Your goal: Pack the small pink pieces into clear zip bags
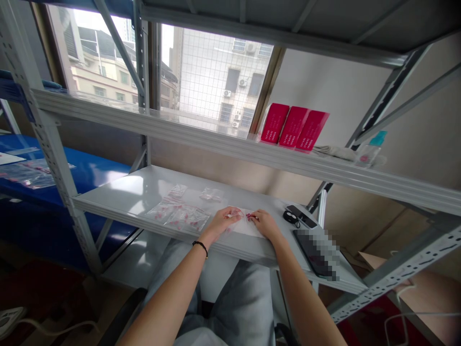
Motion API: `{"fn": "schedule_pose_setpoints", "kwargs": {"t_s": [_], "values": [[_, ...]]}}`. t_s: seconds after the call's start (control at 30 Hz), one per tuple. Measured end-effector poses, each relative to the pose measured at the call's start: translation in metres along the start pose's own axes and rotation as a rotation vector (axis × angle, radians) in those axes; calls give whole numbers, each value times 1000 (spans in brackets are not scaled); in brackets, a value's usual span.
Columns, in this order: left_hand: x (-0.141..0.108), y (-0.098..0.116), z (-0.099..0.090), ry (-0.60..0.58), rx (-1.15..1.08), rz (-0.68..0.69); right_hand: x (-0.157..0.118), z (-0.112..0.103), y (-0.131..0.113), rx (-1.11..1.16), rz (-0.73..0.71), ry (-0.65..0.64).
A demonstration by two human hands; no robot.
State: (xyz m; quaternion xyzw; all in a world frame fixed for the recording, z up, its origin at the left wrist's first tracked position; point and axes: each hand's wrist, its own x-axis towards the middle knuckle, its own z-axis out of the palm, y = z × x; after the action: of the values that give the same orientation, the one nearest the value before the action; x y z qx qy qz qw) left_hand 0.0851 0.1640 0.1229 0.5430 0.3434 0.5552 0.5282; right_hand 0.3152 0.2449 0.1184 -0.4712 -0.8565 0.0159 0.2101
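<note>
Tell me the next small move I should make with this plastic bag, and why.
I'd probably hold the clear plastic bag steady with your left hand and ease the small pink piece in with your right hand. The piece sits right by those fingers, at the bag, and the other bags to the left already show pink pieces inside.

L hand (225,223) & R hand (264,225) pinch clear bag (245,226) on metal shelf (118,192); more bags (178,215) to left, phone (301,216) to right.
</note>
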Motion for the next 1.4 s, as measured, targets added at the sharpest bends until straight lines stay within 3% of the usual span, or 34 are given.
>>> {"fn": "schedule_pose_setpoints", "kwargs": {"t_s": [0.13, 0.27, 0.37, 0.5, 0.6, 0.77, 0.93, 1.1, 1.17, 1.23, 1.3, 1.4], "values": [[-1, 1, 0, -6, -1, 6, 1, -6, -2, 43, -34, 20], [-2, 3, 1, -1, 9, 2, 1, -29, -13, 110, -37, 136], [-3, 6, 2, -31, 5, 23, 5, -56, -37, 170, -75, 220], [-3, 7, 3, -28, 5, 104, 12, -79, -81, 251, -310, 150], [-3, 7, 3, -12, 9, 125, 12, -80, -99, 270, -435, 69], [-3, 8, 2, -45, -35, 138, 0, -70, -90, 405, -359, 116], [-9, 11, 0, -150, -102, 75, -21, -66, -91, 445, -327, 24], [-46, 21, -9, -315, -56, 93, -56, -70, -119, 474, -329, 5], [-73, 28, -16, -311, 87, 140, -76, -64, -132, 527, -294, -24], [-102, 32, -23, -208, 278, 170, -98, -48, -141, 573, -237, -79], [-128, 30, -30, -152, 439, 150, -119, -20, -146, 583, -182, -122], [-154, 18, -39, -162, 581, 64, -146, 36, -144, 615, -152, -128]]}}
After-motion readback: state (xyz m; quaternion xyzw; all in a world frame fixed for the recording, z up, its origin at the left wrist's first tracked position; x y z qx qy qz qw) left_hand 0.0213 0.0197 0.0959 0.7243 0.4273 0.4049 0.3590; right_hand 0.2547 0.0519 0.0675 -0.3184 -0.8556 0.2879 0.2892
